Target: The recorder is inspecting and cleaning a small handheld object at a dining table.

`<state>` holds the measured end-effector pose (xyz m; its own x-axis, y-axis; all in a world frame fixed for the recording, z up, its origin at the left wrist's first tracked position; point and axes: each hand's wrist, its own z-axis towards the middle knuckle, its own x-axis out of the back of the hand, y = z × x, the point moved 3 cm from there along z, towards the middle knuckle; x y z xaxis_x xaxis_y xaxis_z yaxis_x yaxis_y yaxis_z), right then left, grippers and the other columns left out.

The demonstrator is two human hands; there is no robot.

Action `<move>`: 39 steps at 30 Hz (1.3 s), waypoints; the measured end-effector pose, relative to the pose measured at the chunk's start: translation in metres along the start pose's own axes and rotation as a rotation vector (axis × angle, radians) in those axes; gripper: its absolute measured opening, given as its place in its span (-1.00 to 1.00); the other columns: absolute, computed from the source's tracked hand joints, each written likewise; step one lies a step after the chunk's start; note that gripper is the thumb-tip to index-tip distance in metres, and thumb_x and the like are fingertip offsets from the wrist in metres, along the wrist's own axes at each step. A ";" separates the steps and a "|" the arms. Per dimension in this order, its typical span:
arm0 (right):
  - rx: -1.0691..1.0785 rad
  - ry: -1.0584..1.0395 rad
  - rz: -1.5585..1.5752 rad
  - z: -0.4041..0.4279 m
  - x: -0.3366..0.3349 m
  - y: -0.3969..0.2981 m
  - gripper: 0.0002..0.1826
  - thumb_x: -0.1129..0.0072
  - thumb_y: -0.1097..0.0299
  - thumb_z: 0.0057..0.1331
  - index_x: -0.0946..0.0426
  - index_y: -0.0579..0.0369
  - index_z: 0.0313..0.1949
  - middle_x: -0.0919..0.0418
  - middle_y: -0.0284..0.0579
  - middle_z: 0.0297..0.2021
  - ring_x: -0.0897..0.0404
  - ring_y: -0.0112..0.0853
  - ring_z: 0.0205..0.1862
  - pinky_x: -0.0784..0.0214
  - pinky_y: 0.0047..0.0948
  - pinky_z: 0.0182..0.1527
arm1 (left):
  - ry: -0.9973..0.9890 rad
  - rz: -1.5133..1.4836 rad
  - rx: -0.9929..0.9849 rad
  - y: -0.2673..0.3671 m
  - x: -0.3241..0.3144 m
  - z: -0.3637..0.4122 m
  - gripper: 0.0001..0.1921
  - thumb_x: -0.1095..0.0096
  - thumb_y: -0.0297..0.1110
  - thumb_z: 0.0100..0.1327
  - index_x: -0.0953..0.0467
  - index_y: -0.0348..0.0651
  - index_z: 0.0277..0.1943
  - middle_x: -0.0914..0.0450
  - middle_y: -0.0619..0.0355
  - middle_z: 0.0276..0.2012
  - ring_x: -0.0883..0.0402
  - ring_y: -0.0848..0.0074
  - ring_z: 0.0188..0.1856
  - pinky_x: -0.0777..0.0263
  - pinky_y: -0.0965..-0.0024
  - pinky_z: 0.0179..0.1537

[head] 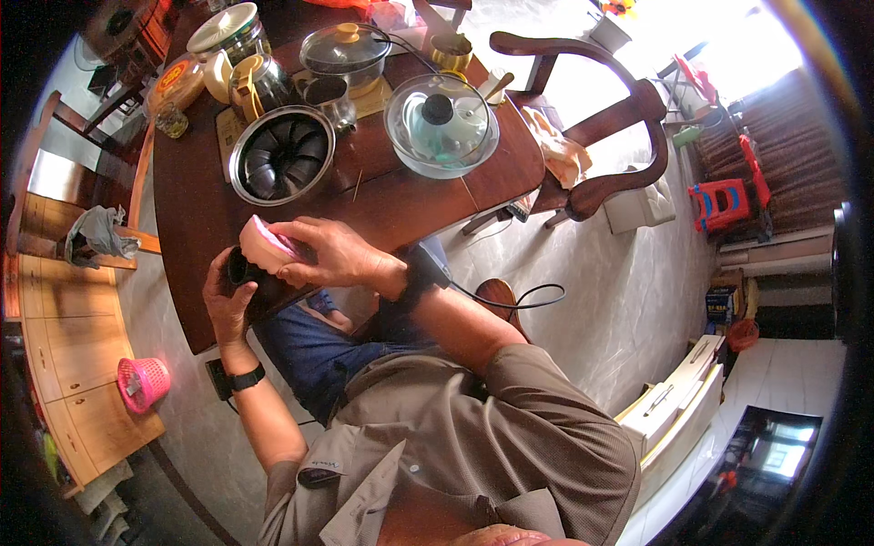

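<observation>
My left hand (229, 297) holds a small dark cup (240, 265) near the front edge of the wooden table (382, 205). In my right hand (328, 252) is a pink and peach sponge or pad (263, 247), held right at the cup's rim. Beyond both hands stands a round metal pan (282, 155) with several dark cups lying in a ring inside it. A glass bowl with a glass lid (441, 126) stands to its right, and pale green items show through the glass. A thin stick (357, 185) lies on the tabletop between them.
Behind the pan are a metal pitcher (330, 101), a glass teapot (258, 82), a lidded glass pot (345, 58), a brass-coloured pot (450, 53) and a lidded jar (229, 34). A wooden armchair (618, 130) stands at the right. A pink basket (145, 384) sits on the cabinet at lower left.
</observation>
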<state>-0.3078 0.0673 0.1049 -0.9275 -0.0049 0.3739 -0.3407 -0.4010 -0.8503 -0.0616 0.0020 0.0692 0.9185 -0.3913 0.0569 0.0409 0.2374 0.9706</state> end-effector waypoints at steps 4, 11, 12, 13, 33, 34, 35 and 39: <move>0.003 0.010 -0.009 -0.001 -0.001 0.003 -0.23 -0.50 0.08 0.18 -0.45 0.06 0.34 -0.64 0.10 0.01 -0.68 -0.01 0.04 -0.54 -0.14 0.07 | 0.023 -0.012 0.044 0.005 -0.006 0.000 -0.32 -0.63 -0.30 0.16 -0.48 -0.32 0.29 -0.56 0.10 0.17 -0.52 0.39 0.21 -0.30 0.29 0.36; 0.024 0.046 0.033 0.000 -0.001 0.005 -0.22 -0.49 0.03 0.17 -0.45 0.06 0.33 -0.62 0.17 0.03 -0.67 0.08 0.04 -0.55 -0.06 0.08 | 0.023 0.049 0.083 0.007 -0.011 0.001 -0.31 -0.54 -0.34 0.21 -0.40 -0.31 0.36 -0.54 0.05 0.22 -0.50 0.34 0.26 -0.29 0.24 0.39; 0.016 0.036 0.033 0.000 -0.001 0.004 -0.22 -0.49 0.03 0.17 -0.45 0.06 0.33 -0.62 0.17 0.03 -0.67 0.08 0.04 -0.55 -0.06 0.09 | 0.022 0.049 0.084 0.007 -0.013 0.001 -0.31 -0.54 -0.34 0.21 -0.40 -0.31 0.36 -0.54 0.05 0.22 -0.50 0.34 0.26 -0.29 0.24 0.39; 0.015 0.036 0.034 -0.001 0.000 0.004 -0.22 -0.49 0.03 0.17 -0.45 0.06 0.33 -0.62 0.17 0.03 -0.67 0.08 0.04 -0.55 -0.06 0.09 | 0.022 0.055 0.079 0.008 -0.014 0.001 -0.32 -0.53 -0.33 0.21 -0.40 -0.30 0.36 -0.54 0.05 0.22 -0.50 0.34 0.26 -0.29 0.24 0.39; 0.074 -0.018 -0.079 -0.001 -0.006 0.004 -0.26 -0.51 0.05 0.16 -0.52 -0.09 0.32 -0.64 0.00 -0.03 -0.64 -0.03 -0.01 -0.50 -0.12 0.07 | 0.161 -0.193 0.054 0.010 -0.006 0.002 -0.40 -0.43 -0.38 0.21 -0.43 -0.26 0.31 -0.52 0.11 0.10 -0.52 0.39 0.13 -0.34 0.31 0.30; 0.075 -0.018 -0.080 -0.001 -0.006 0.004 -0.26 -0.51 0.05 0.16 -0.52 -0.09 0.32 -0.64 0.00 -0.03 -0.64 -0.03 -0.01 -0.50 -0.12 0.07 | 0.161 -0.193 0.053 0.009 -0.006 0.002 -0.40 -0.43 -0.38 0.21 -0.43 -0.26 0.31 -0.52 0.11 0.10 -0.52 0.39 0.13 -0.34 0.31 0.30; 0.071 -0.025 -0.072 -0.001 -0.005 0.003 -0.27 -0.51 0.06 0.17 -0.52 -0.08 0.32 -0.64 0.00 -0.02 -0.64 -0.02 0.00 -0.49 -0.12 0.08 | 0.146 -0.193 0.053 0.008 -0.005 0.001 -0.39 -0.45 -0.34 0.21 -0.43 -0.26 0.31 -0.52 0.11 0.10 -0.52 0.39 0.13 -0.34 0.31 0.30; 0.064 -0.035 -0.049 -0.001 -0.005 0.003 -0.28 -0.49 0.07 0.20 -0.51 -0.07 0.33 -0.63 0.02 -0.01 -0.64 -0.01 0.01 -0.49 -0.12 0.08 | 0.125 -0.108 0.015 0.012 -0.008 0.002 -0.36 -0.49 -0.19 0.25 -0.43 -0.26 0.32 -0.52 0.12 0.11 -0.51 0.40 0.13 -0.33 0.31 0.30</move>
<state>-0.3045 0.0668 0.1002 -0.9037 -0.0150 0.4279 -0.3738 -0.4596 -0.8056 -0.0695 0.0060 0.0807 0.9508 -0.3002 -0.0765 0.1371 0.1864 0.9729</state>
